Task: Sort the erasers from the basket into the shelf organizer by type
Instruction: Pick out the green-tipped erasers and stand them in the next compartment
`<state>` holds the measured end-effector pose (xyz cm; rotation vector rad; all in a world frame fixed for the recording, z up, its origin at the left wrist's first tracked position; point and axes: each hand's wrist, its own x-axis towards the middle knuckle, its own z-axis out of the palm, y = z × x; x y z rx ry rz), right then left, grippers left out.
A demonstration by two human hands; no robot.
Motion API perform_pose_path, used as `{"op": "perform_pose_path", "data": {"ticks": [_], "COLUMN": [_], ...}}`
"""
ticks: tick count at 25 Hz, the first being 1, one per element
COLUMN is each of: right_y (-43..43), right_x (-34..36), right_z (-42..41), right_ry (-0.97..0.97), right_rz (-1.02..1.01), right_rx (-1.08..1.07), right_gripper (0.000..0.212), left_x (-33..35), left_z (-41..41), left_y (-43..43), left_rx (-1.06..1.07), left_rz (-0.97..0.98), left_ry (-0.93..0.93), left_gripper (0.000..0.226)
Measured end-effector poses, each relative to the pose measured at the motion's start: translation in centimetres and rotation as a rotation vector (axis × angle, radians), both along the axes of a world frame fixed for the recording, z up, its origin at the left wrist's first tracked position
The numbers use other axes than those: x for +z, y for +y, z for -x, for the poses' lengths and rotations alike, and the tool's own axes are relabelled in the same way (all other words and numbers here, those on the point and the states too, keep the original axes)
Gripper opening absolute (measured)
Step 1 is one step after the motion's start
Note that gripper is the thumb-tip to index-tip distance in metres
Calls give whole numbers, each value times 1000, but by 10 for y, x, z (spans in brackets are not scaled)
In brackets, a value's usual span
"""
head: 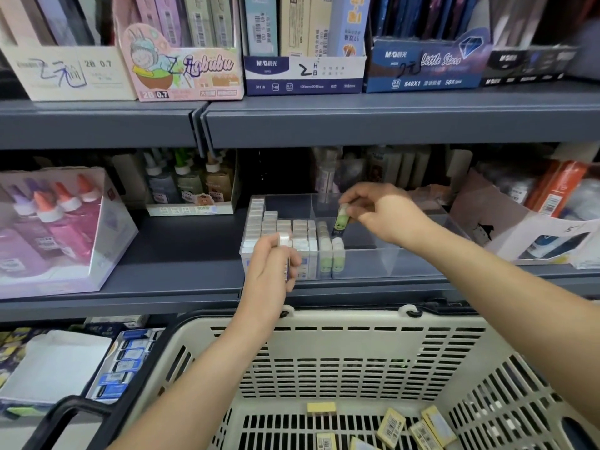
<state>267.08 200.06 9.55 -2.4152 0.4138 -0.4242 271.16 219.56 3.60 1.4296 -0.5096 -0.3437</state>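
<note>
Pinches green eraser (342, 219) in right hand (386, 212) over clear organizer (373, 261), grips white eraser (284, 239) in left hand (271, 264) at its front.

Left hand (271, 259) and right hand (381, 212) outstretched, both in pinch grips.

1 head view looks forward and down, close over basket (324, 323) and shelf (389, 121).

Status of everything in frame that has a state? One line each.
left hand, grips a white eraser upright.
right hand, pinches a green eraser.
organizer, left section mostly filled with white erasers, a few green ones beside them.
basket, yellow erasers lying loose on its floor.
</note>
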Motion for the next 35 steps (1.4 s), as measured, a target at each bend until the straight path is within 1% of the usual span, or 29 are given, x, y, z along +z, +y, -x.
{"op": "perform_pose_path", "data": {"ticks": [2, 4, 7, 9, 11, 14, 18, 22, 24, 27, 29, 32, 33, 35], "right_y": [2, 3, 4, 4, 3, 3, 4, 3, 3, 5, 5, 6, 6, 9], "right_x": [-5, -10, -18, -20, -20, -17, -15, -17, -17, -17, -18, -12, -7, 4], "right_z": [-4, -5, -6, -5, -4, -3, -3, 0, 0, -4, -6, -2, -2, 2], "right_ry": [63, 118, 191, 201, 212, 235, 250, 240, 252, 391, 448, 484, 482, 374], "right_rz": [-39, -75, -49, -15, 29, 25, -11, -29, 15, 197, 210, 203, 227, 224], "right_rx": [26, 48, 82, 95, 104, 128, 144, 138, 132, 163, 180, 196, 183, 141], "right_gripper": [14, 14, 11, 11, 13, 14, 22, 23, 23, 28, 26, 25, 28, 30], "left_x": [0, 1, 1, 1, 0, -1, -1, -1, -2, -2, -2, -3, -2, -2], "left_z": [0, -1, 2, 2, 0, -1, -1, 0, 1, 1, 1, 1, 1, 0], "left_y": [1, 2, 0, 0, 0, 0, 0, 0, -1, 0, 1, 0, 0, 1], "left_rx": [6, 6, -11, -4, 15, 36, 31, 36, 41, 37, 29, 15, 12, 5], "left_rz": [21, 25, 11, -20, -49, -55, -50, -44, -49, -54, -41, -31, -31, -26], "left_ry": [13, 5, -56, -120, -146, -125, -124, -104, -101, -107, -103, -86, -80, -77], "left_gripper": [23, 20, 21, 22, 23, 26, 32, 29, 27, 26, 27, 26, 27, 28]}}
